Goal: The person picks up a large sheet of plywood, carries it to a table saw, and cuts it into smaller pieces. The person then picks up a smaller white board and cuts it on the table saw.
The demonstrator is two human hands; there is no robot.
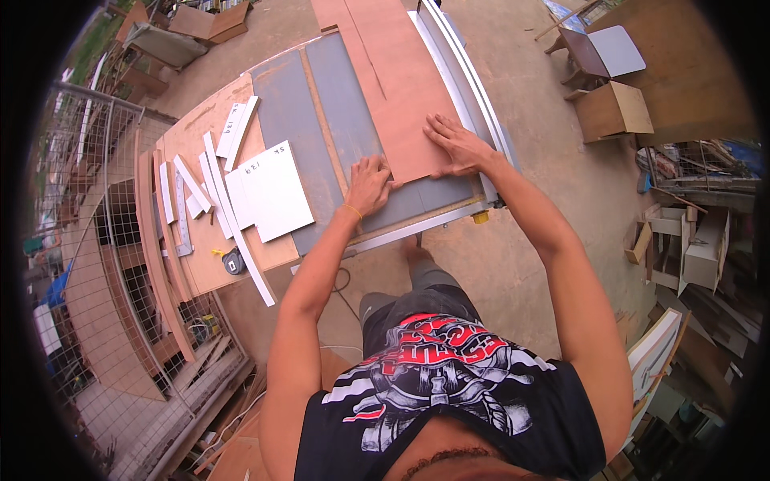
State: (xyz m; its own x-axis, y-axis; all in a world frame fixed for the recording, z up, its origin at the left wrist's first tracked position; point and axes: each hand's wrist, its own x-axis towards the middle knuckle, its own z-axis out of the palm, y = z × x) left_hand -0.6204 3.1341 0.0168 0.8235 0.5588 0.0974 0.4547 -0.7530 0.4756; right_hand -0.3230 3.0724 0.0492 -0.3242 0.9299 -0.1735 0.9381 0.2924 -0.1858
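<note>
A long reddish-brown plywood panel (401, 80) lies on the grey top of a table saw (281, 104), running away from me beside the silver rip fence (469, 72). A narrow dark slit runs lengthwise through its far part and ends partway toward me. My left hand (370, 186) is at the panel's near left corner, fingers curled and pressed together against its edge. My right hand (459, 146) rests on the near right part, fingers stretched out over the surface and thumb by the near edge. The blade itself cannot be made out.
On the wooden side table at left lie white boards (273, 192), several white strips (233, 208), a metal square (184, 224) and a tape measure (233, 261). Long wood strips (152, 216) line its left edge, beside a wire mesh fence (120, 264). Wooden boxes (613, 112) stand at right.
</note>
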